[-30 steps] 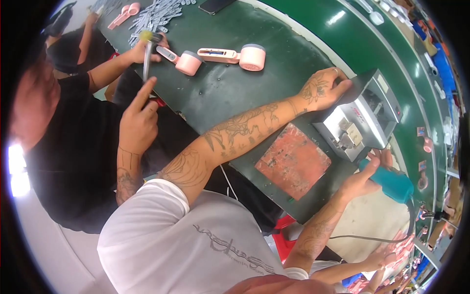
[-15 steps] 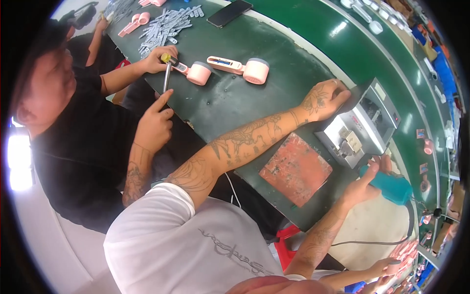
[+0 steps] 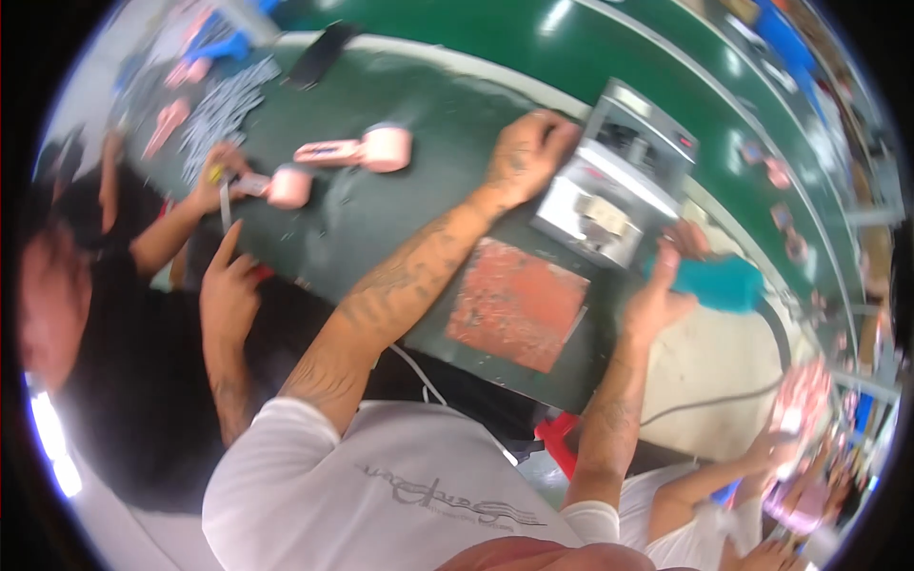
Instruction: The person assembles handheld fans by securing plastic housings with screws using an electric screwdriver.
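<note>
Little changes, so work seems paused: the left hand (image 3: pixel 526 157) still curls beside the silver machine (image 3: pixel 619 169) on the worktop (image 3: pixel 381 209), grip unclear; the right hand (image 3: pixel 657 297) still grasps the teal box (image 3: pixel 721 283) nearby.

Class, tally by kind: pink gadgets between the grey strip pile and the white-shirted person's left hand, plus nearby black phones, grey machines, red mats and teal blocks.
Pink gadgets: 2
Black phone: 1
Grey machine: 1
Red mat: 1
Teal block: 1
Total: 6

Your left forearm (image 3: pixel 409 271) slants up rightward, ending in a left hand (image 3: pixel 529 154) with curled fingers. Your right forearm (image 3: pixel 617 404) rises steeply; the right hand's (image 3: pixel 655 297) thumb points upward.
</note>
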The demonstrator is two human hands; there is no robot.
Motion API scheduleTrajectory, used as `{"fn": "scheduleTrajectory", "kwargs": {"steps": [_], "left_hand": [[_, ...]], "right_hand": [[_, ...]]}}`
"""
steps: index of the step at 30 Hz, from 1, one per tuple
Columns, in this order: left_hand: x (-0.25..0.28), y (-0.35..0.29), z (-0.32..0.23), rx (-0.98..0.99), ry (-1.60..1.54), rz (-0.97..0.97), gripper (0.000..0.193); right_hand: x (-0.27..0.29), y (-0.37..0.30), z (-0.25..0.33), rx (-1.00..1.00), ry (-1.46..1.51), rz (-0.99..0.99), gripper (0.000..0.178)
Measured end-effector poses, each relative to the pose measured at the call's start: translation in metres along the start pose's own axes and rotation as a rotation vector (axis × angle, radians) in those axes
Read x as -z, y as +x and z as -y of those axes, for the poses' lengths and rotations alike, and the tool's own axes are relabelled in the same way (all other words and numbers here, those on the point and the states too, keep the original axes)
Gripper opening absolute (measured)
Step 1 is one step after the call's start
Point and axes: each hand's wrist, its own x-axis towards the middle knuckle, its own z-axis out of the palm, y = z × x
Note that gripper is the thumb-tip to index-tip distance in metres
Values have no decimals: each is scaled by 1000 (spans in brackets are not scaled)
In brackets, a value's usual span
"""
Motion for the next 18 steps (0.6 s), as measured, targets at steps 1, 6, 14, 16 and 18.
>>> {"fn": "scheduleTrajectory", "kwargs": {"steps": [1,6,14,16,18], "left_hand": [[3,1,2,18,11,-13,23],[0,2,-8,40,45,29,31],[3,0,-4,-43,93,50,25],[5,0,-3,-80,89,42,21],[4,0,-2,-70,102,53,20]], "right_hand": [[-3,0,-1,14,37,13,51],[3,3,7,-21,86,8,61],[1,3,9,-50,104,0,63],[0,4,11,-52,109,7,64],[2,4,11,-36,84,8,66]]}}
